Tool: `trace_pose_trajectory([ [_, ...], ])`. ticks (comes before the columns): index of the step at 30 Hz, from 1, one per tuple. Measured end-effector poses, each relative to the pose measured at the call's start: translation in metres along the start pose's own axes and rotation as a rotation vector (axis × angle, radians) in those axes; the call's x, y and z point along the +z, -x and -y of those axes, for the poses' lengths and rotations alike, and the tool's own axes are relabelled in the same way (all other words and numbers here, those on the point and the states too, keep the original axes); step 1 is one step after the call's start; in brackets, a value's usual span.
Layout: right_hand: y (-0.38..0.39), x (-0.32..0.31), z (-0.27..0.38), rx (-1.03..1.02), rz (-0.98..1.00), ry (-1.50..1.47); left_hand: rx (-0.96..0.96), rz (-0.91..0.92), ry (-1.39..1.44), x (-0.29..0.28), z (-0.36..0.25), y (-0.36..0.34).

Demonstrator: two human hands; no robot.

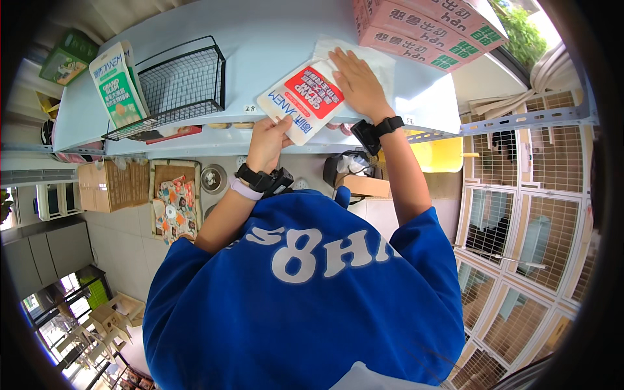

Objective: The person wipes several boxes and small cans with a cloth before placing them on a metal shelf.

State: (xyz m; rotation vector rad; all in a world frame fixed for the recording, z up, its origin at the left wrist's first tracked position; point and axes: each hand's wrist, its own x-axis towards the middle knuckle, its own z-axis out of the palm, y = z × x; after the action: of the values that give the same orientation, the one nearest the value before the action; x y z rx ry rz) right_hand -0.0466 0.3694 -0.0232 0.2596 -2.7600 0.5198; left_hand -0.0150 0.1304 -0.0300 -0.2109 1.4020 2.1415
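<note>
**White pouch pressed flat on a pale shelf**

Green-and-white upright packet (pixel 117 84) stands at the far left of the pale blue-white shelf top (pixel 273 32), just beside a black wire basket (pixel 179 88). Right of the basket lies the flat white pouch with a red label panel and blue lettering (pixel 304 99), tilted, its lower corner overhanging the shelf's front edge. The left hand (pixel 266 144) pinches that lower edge between thumb and fingers; a black wrist device and a pale band sit on the wrist. The right hand (pixel 359 83), fingers spread, presses flat on the pouch's upper right part and on a white sheet beneath it. Further right, stacked pink cardboard boxes (pixel 429 29) are cut off by the picture's top. The pouch's underside is hidden, and the items below the shelf edge are hard to make out.
</note>
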Motion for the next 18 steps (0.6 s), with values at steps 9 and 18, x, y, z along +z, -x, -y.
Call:
trace_pose_trajectory([
  [9, 0.056, -0.034, -0.043, 0.180, -0.029, 0.215, 0.333, -0.055, -0.242, -0.015, -0.025, 0.011],
  [18, 0.079, -0.039, -0.049, 0.340, -0.240, 0.184, 1.299, -0.021, -1.276, 0.003, -0.078, 0.010],
])
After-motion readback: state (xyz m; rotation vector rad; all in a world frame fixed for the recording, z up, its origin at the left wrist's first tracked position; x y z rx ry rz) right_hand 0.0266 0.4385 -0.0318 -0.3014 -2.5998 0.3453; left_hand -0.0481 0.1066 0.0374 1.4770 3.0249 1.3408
